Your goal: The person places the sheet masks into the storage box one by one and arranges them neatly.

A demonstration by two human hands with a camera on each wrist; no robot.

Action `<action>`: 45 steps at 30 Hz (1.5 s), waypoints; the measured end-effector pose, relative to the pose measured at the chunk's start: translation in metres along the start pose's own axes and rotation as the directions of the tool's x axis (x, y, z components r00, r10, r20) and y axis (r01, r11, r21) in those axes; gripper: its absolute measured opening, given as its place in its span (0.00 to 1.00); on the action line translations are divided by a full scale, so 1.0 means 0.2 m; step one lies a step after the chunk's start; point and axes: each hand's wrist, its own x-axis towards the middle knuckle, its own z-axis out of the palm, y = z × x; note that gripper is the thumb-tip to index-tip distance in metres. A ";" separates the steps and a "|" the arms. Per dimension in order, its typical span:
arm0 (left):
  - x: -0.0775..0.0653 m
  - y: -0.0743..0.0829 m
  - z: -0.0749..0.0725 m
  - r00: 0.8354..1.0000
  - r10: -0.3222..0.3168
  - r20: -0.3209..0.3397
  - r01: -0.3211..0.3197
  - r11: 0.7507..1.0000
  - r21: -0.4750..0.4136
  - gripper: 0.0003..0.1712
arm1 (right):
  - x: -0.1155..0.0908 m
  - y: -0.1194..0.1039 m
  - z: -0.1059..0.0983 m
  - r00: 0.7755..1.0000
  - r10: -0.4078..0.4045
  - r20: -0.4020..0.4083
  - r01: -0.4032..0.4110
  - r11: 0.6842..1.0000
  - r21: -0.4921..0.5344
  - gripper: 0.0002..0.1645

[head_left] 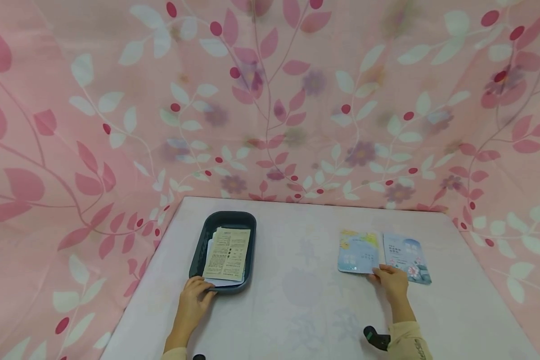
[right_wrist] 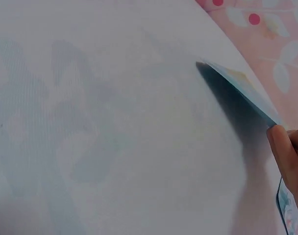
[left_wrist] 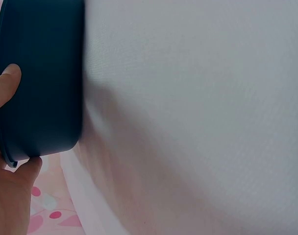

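Note:
My left hand grips the near left corner of a dark blue-green tray. In the left wrist view the thumb lies against the outer wall of the tray. Inside the tray lies a yellowish printed sheet on top of other papers. On the right, my right hand pinches the near right corner of a light blue booklet with yellow flowers. The right wrist view shows this booklet tilted over the cloth, with a shadow under it. A second blue booklet with pink flowers lies just right of it.
A white cloth covers the table, between the tray and the booklets too. Pink floral curtains stand behind and at both sides of the table. A black strap piece sticks out beside the right sleeve.

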 end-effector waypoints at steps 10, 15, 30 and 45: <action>0.00 0.01 0.00 1.000 -0.023 0.010 0.023 1.000 0.003 0.16 | -0.05 -0.16 0.02 0.990 -0.134 0.038 0.127 0.980 0.153 0.25; 0.00 0.01 0.00 1.000 -0.018 0.005 0.018 1.000 0.002 0.16 | -0.11 -0.26 0.05 0.978 -0.200 0.062 0.187 0.968 0.166 0.24; 0.00 0.00 0.00 1.000 -0.024 0.008 0.024 1.000 0.001 0.16 | -0.21 -0.44 0.11 0.950 -0.292 0.107 0.267 0.942 0.204 0.22; 0.00 0.01 0.00 0.999 -0.042 0.017 0.042 0.999 -0.001 0.16 | -0.27 -0.51 0.23 0.914 -0.377 0.147 0.337 0.911 0.237 0.19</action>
